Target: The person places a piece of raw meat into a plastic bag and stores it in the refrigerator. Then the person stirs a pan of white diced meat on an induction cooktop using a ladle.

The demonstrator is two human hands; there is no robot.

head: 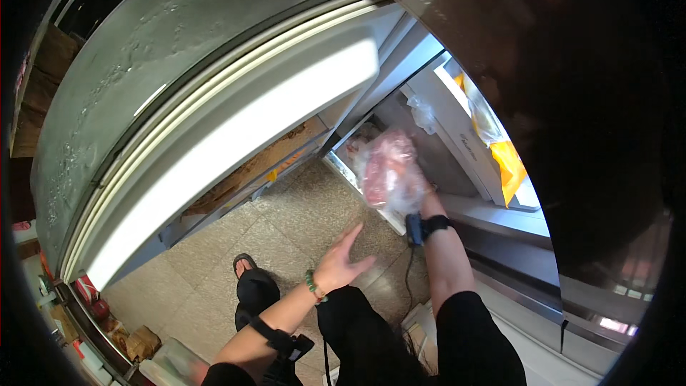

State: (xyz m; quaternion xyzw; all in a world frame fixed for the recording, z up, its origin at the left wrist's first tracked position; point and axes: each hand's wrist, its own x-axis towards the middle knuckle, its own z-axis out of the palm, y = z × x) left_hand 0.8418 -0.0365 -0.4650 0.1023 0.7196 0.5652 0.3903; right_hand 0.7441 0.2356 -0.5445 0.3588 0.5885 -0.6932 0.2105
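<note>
My right hand [420, 191] grips a clear plastic bag [387, 169] of pinkish-red food, which looks like raw meat. The bag hides most of its fingers and looks slightly blurred. It hangs over the front of an open lower drawer [343, 169] in a refrigerator, where other wrapped contents [360, 142] partly show. Above the floor, to the left of the bag, my left hand [343, 262] is empty with its fingers spread. A small clear plastic bag [422, 113] pokes out beside a pale upper bin [455, 128].
The open refrigerator door [236, 118], with a bright white inner panel, spans the left. Farther right, a yellow bag [506, 163] lies in the upper bin beside a dark glossy door [589, 118]. Below is a tiled floor [214, 257]; a brown package [143, 343] sits at lower left.
</note>
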